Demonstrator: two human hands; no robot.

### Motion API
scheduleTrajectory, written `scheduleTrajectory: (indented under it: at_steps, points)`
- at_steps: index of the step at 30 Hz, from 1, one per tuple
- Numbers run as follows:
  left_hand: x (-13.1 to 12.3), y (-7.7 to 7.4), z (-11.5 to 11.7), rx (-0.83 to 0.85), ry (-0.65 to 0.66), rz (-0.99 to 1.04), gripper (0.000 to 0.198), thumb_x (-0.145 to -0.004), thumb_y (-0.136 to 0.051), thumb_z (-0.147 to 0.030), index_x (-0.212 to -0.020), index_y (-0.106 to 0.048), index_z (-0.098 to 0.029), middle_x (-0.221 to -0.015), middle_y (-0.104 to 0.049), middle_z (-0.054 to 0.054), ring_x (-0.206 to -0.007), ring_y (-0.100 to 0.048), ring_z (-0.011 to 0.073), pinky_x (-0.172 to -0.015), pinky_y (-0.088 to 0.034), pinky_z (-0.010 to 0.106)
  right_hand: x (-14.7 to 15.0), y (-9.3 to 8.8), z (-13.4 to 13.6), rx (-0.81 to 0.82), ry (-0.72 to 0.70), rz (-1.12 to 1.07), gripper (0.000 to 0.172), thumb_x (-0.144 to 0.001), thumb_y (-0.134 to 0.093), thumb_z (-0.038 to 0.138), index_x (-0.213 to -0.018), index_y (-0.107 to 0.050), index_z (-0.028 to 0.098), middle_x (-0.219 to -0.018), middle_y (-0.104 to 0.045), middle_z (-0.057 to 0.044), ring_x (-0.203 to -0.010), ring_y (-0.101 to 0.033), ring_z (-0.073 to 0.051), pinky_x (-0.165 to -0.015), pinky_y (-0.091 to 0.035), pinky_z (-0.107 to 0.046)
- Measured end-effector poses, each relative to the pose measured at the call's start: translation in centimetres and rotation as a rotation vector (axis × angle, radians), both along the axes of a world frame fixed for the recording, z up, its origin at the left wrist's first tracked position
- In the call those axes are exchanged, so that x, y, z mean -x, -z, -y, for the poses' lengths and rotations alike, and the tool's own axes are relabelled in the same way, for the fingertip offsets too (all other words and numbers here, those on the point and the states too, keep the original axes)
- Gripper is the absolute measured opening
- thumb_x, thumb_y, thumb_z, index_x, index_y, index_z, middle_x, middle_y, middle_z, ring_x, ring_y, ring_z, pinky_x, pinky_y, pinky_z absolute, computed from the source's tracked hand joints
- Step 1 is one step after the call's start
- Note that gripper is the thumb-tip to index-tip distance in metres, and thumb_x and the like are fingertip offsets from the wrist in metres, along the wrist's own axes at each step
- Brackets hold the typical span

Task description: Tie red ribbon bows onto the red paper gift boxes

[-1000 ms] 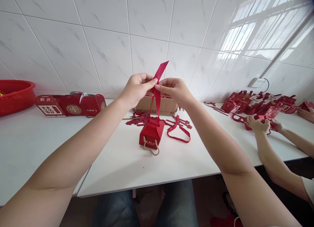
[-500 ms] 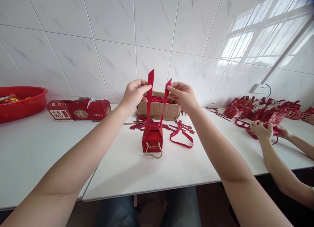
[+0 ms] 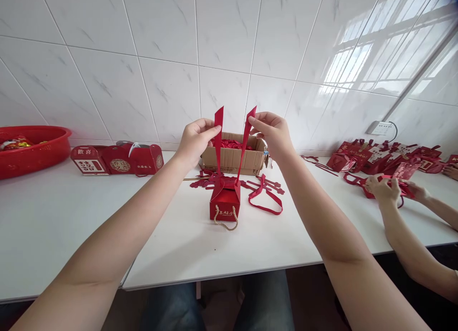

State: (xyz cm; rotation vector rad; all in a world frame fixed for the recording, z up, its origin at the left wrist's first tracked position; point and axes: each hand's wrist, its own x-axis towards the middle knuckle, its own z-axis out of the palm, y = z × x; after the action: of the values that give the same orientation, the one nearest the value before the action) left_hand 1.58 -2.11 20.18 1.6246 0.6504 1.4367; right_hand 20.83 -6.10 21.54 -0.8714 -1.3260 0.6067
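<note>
A small red gift box point(image 3: 224, 203) with a beige rope handle stands on the white table point(image 3: 179, 245) in the middle. Two ends of a red ribbon point(image 3: 218, 140) rise from its top. My left hand point(image 3: 196, 139) pinches the left end, and my right hand point(image 3: 272, 133) pinches the right end, both held up above the box and a little apart. A loose red ribbon loop point(image 3: 265, 202) lies just right of the box.
A cardboard box point(image 3: 232, 159) of red pieces stands behind the gift box. Finished red boxes point(image 3: 118, 159) line the wall at left, beside a red basin point(image 3: 32, 149). At right another person's hands point(image 3: 388, 190) work among a pile of red boxes point(image 3: 386, 157).
The two ribbon ends were pinched together above the box; my hands have drawn them apart, one end in each. The view has shifted slightly.
</note>
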Motion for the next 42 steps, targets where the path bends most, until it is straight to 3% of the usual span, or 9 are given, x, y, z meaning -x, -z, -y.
scheduleTrajectory:
  at_steps: [10, 17, 21, 24, 27, 32, 37, 42]
  points:
    - [-0.7, -1.0, 0.5, 0.024, -0.039, 0.037, 0.014, -0.073, -0.070, -0.024, -0.066, -0.062, -0.016, -0.066, -0.058, 0.000, -0.055, -0.047, 0.0091, -0.051, -0.037, 0.023, 1.4, 0.1, -0.1, 0.007, 0.074, 0.009, 0.018, -0.075, -0.070, 0.037, -0.076, -0.067, 0.019, -0.078, -0.065, 0.001, -0.067, -0.058, -0.008, -0.065, -0.049, -0.024]
    - [-0.8, -0.9, 0.5, 0.013, -0.048, 0.019, 0.016, -0.073, -0.069, -0.028, -0.065, -0.060, -0.018, -0.063, -0.056, -0.001, -0.053, -0.046, 0.0096, -0.051, -0.039, 0.024, 1.8, 0.2, -0.3, -0.018, 0.052, -0.007, 0.017, -0.076, -0.070, 0.036, -0.076, -0.064, 0.020, -0.079, -0.064, 0.000, -0.074, -0.060, -0.010, -0.068, -0.051, -0.023]
    - [-0.8, -0.9, 0.2, -0.036, -0.029, -0.012, 0.018, -0.071, -0.073, -0.033, -0.068, -0.063, -0.019, -0.063, -0.058, -0.001, -0.055, -0.051, 0.0105, -0.052, -0.042, 0.024, 1.7, 0.1, -0.6, 0.018, -0.036, -0.044, 0.022, -0.078, -0.070, 0.039, -0.078, -0.058, 0.021, -0.077, -0.064, 0.000, -0.069, -0.063, -0.009, -0.068, -0.053, -0.024]
    - [-1.2, -1.2, -0.2, -0.060, 0.011, -0.076, 0.019, -0.069, -0.077, -0.035, -0.072, -0.067, -0.019, -0.062, -0.060, 0.000, -0.054, -0.054, 0.0107, -0.051, -0.045, 0.024, 1.6, -0.3, -0.8, 0.102, -0.128, 0.039, 0.027, -0.076, -0.073, 0.041, -0.078, -0.055, 0.021, -0.070, -0.063, 0.001, -0.057, -0.061, -0.009, -0.059, -0.053, -0.025]
    - [-2.0, -1.8, -0.7, -0.072, 0.057, -0.078, 0.020, -0.066, -0.081, -0.030, -0.075, -0.069, -0.018, -0.066, -0.064, 0.001, -0.058, -0.060, 0.0123, -0.054, -0.049, 0.026, 1.5, -0.8, -0.9, 0.121, -0.137, 0.134, 0.022, -0.074, -0.075, 0.032, -0.072, -0.059, 0.019, -0.063, -0.061, 0.001, -0.049, -0.054, -0.007, -0.052, -0.048, -0.024]
    - [-3.1, -2.4, -1.5, -0.064, 0.103, -0.060, 0.020, -0.063, -0.083, -0.021, -0.072, -0.066, -0.014, -0.070, -0.065, 0.002, -0.066, -0.064, 0.0145, -0.061, -0.052, 0.028, 0.6, -1.0, -1.2, 0.086, -0.217, 0.131, 0.015, -0.075, -0.071, 0.022, -0.065, -0.063, 0.016, -0.062, -0.061, 0.000, -0.050, -0.051, -0.007, -0.052, -0.046, -0.024]
    - [-3.3, -2.7, -1.7, -0.103, 0.054, -0.119, 0.024, -0.063, -0.083, -0.015, -0.080, -0.066, -0.016, -0.069, -0.064, 0.001, -0.066, -0.064, 0.0155, -0.061, -0.051, 0.028, -0.6, -0.8, -1.2, 0.062, -0.353, 0.140, 0.017, -0.076, -0.071, 0.031, -0.067, -0.066, 0.018, -0.069, -0.063, -0.001, -0.060, -0.057, -0.009, -0.058, -0.049, -0.023]
    - [-3.5, -3.3, -1.5, -0.157, -0.020, -0.215, 0.022, -0.059, -0.085, -0.019, -0.069, -0.067, -0.016, -0.068, -0.065, 0.003, -0.069, -0.063, 0.0177, -0.063, -0.050, 0.031, -0.7, -0.9, -1.1, 0.069, -0.248, 0.184, 0.028, -0.073, -0.074, 0.047, -0.070, -0.066, 0.020, -0.068, -0.064, -0.001, -0.065, -0.059, -0.010, -0.057, -0.049, -0.022]
